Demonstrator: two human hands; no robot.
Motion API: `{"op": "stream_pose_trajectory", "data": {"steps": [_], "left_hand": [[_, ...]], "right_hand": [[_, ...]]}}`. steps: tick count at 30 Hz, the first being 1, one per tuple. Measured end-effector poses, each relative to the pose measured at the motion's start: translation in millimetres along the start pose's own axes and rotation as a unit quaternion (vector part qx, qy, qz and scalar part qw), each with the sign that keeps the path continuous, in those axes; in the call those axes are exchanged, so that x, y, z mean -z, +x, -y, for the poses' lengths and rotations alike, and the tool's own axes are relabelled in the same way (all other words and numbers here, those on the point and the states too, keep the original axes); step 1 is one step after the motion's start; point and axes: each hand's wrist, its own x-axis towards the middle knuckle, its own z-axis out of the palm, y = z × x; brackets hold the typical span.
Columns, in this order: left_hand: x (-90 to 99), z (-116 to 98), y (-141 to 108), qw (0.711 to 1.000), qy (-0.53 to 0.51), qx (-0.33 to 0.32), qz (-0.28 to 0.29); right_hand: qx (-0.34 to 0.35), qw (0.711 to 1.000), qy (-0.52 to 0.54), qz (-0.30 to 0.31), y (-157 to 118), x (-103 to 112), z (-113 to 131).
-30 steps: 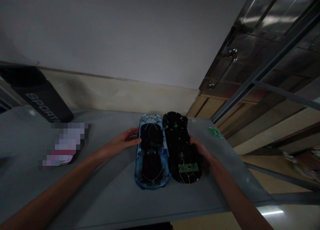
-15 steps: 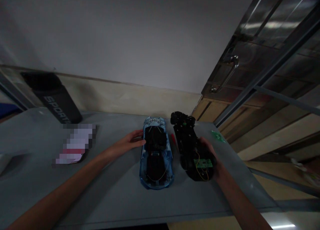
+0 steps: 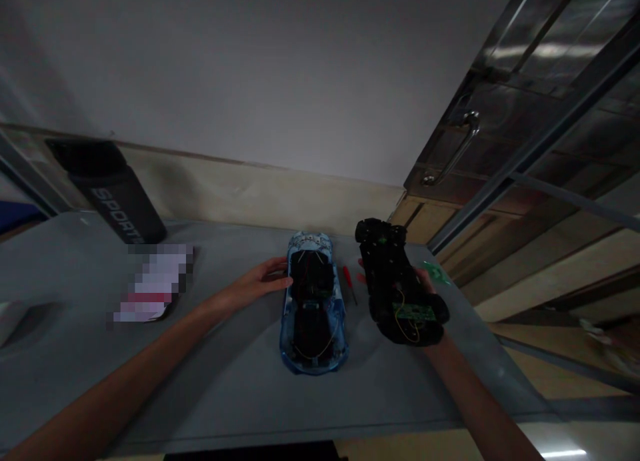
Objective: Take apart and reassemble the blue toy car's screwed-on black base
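A blue toy car body shell (image 3: 339, 327) lies upside down on the grey table, its dark inside and a thin wire showing. My left hand (image 3: 265, 278) grips its left edge, thumb on the rim and fingers against the side. In my right hand (image 3: 427, 281) is a black toy car chassis (image 3: 387, 271), held from beneath; fingertips show at its left side and most of the palm is hidden. A green circuit board (image 3: 415, 313) and yellow wires show on the chassis's near end. Between shell and chassis lies a red-handled screwdriver (image 3: 348, 275).
A dark bottle marked SPORT (image 3: 117, 201) stands at the back left, with a blurred-out flat item (image 3: 157, 281) before it. A small green packet (image 3: 436, 272) lies by the table's right edge. Behind are a wall (image 3: 260, 81) and a door handle (image 3: 460, 147); metal frame bars run at right.
My right hand has shifted the chassis slightly right and away from me, uncovering more of the screwdriver. Fingertips now show on its left side. My left hand stays on the shell.
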Motion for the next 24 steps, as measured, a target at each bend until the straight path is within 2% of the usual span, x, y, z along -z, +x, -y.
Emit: {"op": "stream_pose_trajectory", "data": {"steps": [4,8,12,17,22,24], "left_hand": [[0.2,2,1,1.0,-0.002,-0.001,-0.001],[-0.6,1,1,1.0,-0.004,-0.002,-0.001],[-2.3,-3,0,1.0,0.002,0.001,0.006],[-2.7,-1,-1,1.0,0.004,0.012,-0.003],[-5.0,5,0,1.0,-0.007,0.008,-0.006],[-7.0,5,-1,1.0,-0.013,0.01,-0.015]], "right_hand": [[-0.004,1.0,-0.008,-0.004,-2,-6,3],[0.004,1.0,0.018,-0.02,1,-3,4],[0.01,0.999,0.053,-0.007,1,0,3],[0.015,0.998,0.054,-0.02,-7,-5,6],[-0.048,0.998,-0.022,-0.027,-9,-21,22],[-0.039,0.996,-0.081,-0.029,-7,-34,31]]}}
